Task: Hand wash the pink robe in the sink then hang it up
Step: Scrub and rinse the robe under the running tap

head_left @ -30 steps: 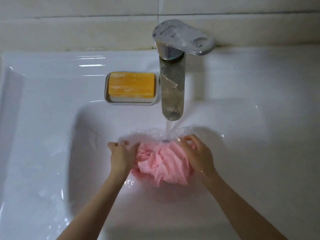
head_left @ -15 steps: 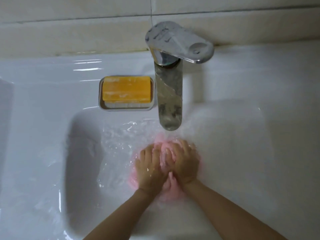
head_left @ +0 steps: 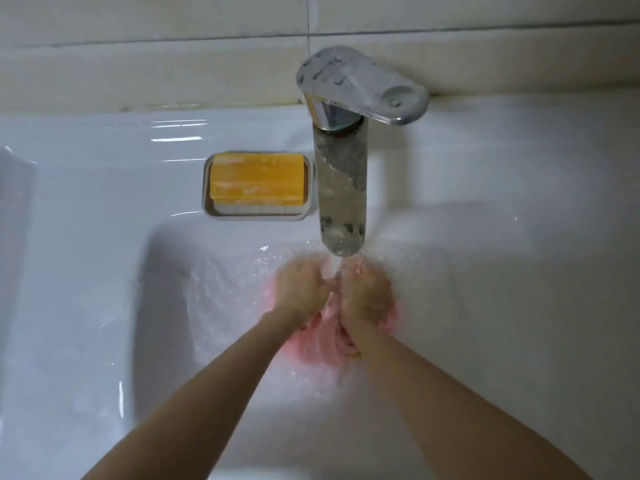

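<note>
The pink robe [head_left: 317,348] lies bunched in the basin of the white sink [head_left: 104,306], under running water from the chrome tap [head_left: 343,188]. My left hand [head_left: 301,289] and my right hand [head_left: 363,294] sit side by side on top of the bundle, right below the spout. Both are blurred; their fingers curl down into the wet fabric and grip it. Most of the robe is hidden beneath the hands; pink cloth shows between and below the wrists.
A yellow bar of soap [head_left: 258,183] rests in a grey soap dish [head_left: 256,214] on the sink ledge, left of the tap. Tiled wall [head_left: 173,46] runs behind the sink. Water ripples across the basin to the left of the hands.
A second ago the hands held the robe at its two sides. They came together on top of it and have now moved up under the spout, squeezing the bundle.
</note>
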Demonstrator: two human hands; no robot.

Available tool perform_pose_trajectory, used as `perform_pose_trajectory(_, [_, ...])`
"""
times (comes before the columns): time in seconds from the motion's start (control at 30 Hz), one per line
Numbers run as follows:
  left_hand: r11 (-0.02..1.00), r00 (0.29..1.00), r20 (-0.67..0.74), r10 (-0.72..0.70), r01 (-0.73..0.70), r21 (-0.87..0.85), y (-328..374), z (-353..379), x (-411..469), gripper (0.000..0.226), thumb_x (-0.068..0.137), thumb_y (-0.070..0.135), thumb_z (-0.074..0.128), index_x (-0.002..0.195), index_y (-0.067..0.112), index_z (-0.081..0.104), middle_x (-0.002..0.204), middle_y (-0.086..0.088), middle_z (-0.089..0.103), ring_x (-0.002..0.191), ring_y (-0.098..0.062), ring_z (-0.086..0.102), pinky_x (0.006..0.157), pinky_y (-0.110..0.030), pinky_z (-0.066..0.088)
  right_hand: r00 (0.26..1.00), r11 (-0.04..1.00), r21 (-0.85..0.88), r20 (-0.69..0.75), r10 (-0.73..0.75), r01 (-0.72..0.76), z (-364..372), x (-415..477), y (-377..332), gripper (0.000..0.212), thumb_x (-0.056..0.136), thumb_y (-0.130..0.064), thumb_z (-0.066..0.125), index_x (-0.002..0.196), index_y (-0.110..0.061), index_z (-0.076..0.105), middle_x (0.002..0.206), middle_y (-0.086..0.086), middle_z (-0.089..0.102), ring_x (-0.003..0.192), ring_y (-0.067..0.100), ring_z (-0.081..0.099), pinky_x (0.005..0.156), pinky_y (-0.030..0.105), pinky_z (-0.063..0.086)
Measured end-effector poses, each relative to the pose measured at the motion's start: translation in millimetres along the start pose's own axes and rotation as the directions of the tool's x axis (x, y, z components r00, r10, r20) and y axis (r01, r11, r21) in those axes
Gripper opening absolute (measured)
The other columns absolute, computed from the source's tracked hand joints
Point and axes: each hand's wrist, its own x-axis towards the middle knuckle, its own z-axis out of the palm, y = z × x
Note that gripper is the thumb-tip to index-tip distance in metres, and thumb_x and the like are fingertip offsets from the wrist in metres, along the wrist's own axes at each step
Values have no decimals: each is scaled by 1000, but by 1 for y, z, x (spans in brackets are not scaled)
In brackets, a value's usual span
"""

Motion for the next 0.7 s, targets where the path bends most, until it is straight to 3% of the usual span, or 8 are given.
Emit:
perform_pose_trajectory(0.03, [985, 999, 42, 1, 6, -170, -2, -6, 4, 18, 90, 32, 55, 75, 21, 55, 74, 7, 56, 73, -14, 57, 65, -24, 47, 991, 985, 116, 50, 124, -129, -9, 2, -4, 33, 91, -40, 46, 76, -17, 65, 82, 2, 65, 77, 22, 60, 67, 32, 46])
perform_pose_trajectory(0.1, [810, 997, 81, 15, 35, -585, -2, -22, -3, 10, 93, 33, 50, 96, 26, 58, 93, 4, 64, 86, -16, 61, 78, -33, 51, 966, 874, 430, 216, 143, -226, -34, 0, -5, 37, 88, -49, 53, 65, -22, 64, 71, -6, 62, 73, 15, 60, 69, 32, 46])
perform_pose_trajectory(0.2, [715, 996, -87, -22, -45, -698, -10, -30, -17, 30, 96, 45, 43, 112, 21, 51, 94, -3, 61, 82, -16, 61, 71, -33, 51, 975, 803, 591, 211, -70, -70, -65, -8, -3, 33, 84, -57, 53, 84, -30, 71, 84, -10, 69, 89, 16, 65, 83, 38, 49])
perform_pose_trajectory(0.27, [870, 970, -239, -30, -93, -484, -23, -17, -25, 39, 91, 49, 49, 118, 20, 52, 108, -6, 58, 90, -20, 62, 75, -35, 53, 965, 909, 407, 188, -181, 91, -68, -16, 7, 30, 85, -57, 49, 95, -34, 65, 94, -12, 63, 99, 19, 61, 83, 33, 46])
perform_pose_trajectory(0.33, [983, 921, -348, 174, -182, 10, -41, 1, -38, 42, 84, 51, 47, 116, 26, 59, 121, -1, 48, 99, -22, 57, 76, -33, 49, 918, 929, 50, 138, -371, 368, -57, -26, 23, 45, 81, -64, 42, 107, -36, 65, 112, -4, 57, 109, 23, 53, 84, 32, 41])
perform_pose_trajectory(0.4, [880, 873, -297, 386, -252, 404, -55, 22, -48, 51, 74, 43, 39, 117, 29, 61, 132, -9, 45, 112, -33, 50, 84, -44, 44, 836, 819, -176, 166, -523, 547, -41, -35, 40, 55, 80, -69, 36, 119, -40, 61, 136, 1, 48, 123, 27, 45, 95, 40, 39])
perform_pose_trajectory(0.53, [825, 905, -240, 352, -179, 536, -74, 49, -46, 67, 72, 41, 42, 138, 29, 43, 147, -14, 36, 134, -38, 34, 99, -62, 33, 778, 734, -267, 125, -616, 624, -9, -42, 62, 48, 87, -60, 43, 121, -33, 63, 137, 3, 52, 124, 29, 47, 95, 46, 41])
perform_pose_trajectory(0.7, [860, 888, -304, 345, -169, 482, -69, 50, -30, 46, 72, 37, 41, 114, 22, 48, 108, -12, 59, 100, -31, 43, 76, -47, 48, 698, 669, -335, -43, -714, 663, 12, -32, 63, 28, 81, -44, 51, 91, -24, 68, 104, 4, 66, 87, 30, 54, 73, 39, 40])
